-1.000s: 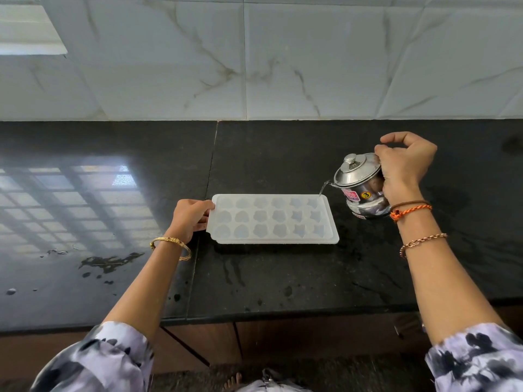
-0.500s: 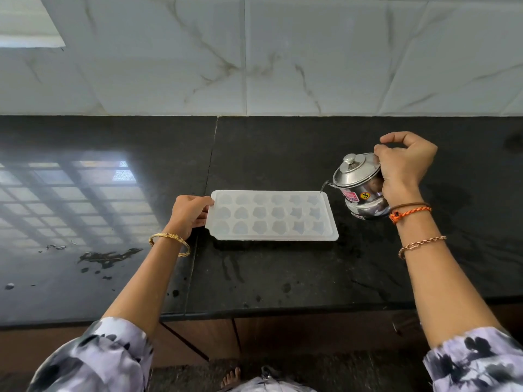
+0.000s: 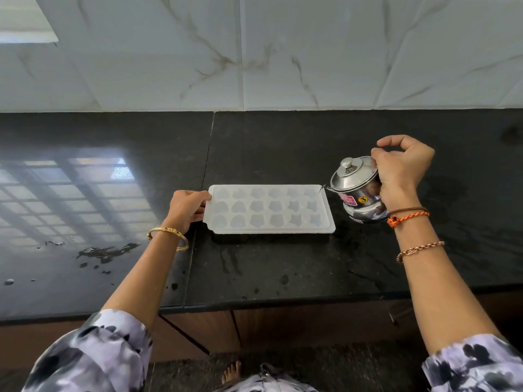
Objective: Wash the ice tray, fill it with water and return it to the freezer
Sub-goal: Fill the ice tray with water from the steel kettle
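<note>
Fingers (image 3: 380, 176) around tilted steel pot (image 3: 357, 190)

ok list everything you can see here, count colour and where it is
ice tray: one, translucent white, flat on the counter, centre
steel pot: one, shiny silver with lid and thin spout, tilted toward the tray's right end
counter: one, black polished stone, across the frame
water spills: several, on the counter's left part
wall tiles: white with grey veins, behind the counter
cabinet: brown wood, under the counter
bangle: one, gold, left wrist
bracelets: three, brown and orange at the right wrist, copper chain lower down
sleeves: two, lilac with black print, bottom corners
left hand: grips the tray's left edge
right hand: grips the pot
</note>
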`<state>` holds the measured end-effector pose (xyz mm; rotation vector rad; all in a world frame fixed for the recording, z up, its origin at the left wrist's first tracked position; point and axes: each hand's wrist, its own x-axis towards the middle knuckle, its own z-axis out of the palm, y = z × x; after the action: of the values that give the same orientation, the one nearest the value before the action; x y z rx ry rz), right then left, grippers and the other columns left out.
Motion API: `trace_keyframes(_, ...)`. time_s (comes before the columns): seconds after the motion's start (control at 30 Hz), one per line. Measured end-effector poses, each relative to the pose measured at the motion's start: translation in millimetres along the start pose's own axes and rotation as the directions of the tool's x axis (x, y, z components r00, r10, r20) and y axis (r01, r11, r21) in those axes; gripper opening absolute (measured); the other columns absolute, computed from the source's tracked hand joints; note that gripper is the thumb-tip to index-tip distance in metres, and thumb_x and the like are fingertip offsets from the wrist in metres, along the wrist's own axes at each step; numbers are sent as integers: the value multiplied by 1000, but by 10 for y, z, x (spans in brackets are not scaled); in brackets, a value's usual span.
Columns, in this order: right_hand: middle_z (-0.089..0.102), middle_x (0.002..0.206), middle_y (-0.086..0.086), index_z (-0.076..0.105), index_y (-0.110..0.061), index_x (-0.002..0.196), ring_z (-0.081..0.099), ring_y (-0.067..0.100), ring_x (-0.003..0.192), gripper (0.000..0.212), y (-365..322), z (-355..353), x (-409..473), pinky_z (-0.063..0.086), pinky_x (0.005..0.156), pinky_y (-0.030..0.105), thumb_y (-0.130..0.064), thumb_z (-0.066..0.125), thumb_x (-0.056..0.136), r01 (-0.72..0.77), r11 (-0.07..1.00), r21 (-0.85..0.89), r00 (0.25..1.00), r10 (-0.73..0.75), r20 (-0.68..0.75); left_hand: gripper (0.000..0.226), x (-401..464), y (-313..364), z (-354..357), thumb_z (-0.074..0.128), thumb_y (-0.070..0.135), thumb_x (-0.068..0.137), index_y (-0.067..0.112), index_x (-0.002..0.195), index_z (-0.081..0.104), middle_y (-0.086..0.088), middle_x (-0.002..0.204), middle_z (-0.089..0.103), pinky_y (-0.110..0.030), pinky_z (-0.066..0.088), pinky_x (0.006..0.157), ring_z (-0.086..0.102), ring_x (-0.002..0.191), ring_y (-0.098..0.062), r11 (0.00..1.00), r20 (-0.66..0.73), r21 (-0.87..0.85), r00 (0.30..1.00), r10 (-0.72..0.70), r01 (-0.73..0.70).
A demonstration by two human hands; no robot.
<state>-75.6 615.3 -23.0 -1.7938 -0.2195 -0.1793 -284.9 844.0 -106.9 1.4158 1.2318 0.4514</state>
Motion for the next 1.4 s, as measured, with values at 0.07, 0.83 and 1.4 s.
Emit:
trace_keyframes(0.07,56,55,-7,64,-19,74,58,7,55,21,5,-9,-5,57,77,43,2,64,73,3,1000,0,1000,-3,-6,18,1,-2,-2,59,13,87,12,70,54,-4,73,54,-22,46,52,54,63,-14,1000,0,1,1000,1,-1)
trace_keyframes(0.83,59,60,-4,63,-20,74,65,18,66,23,-6,-63,-21,57,78,43,3,62,74,18,1000,-18,1000,-19,-6,12,22,-7,12,58,13,88,3,92,57,-4,74,54,-21,46,53,53,65,-14,1000,1,5,1000,-1,1)
trace_keyframes(1.4,58,58,-3,63,-22,74,66,23,67,24,-50,-40,-44,55,83,45,2,62,75,26,999,-35,999,-25,25,11,44,-13,13,59,15,88,4,89,56,-4,74,54,-21,46,52,54,64,-13,1000,-3,17,1000,-6,6)
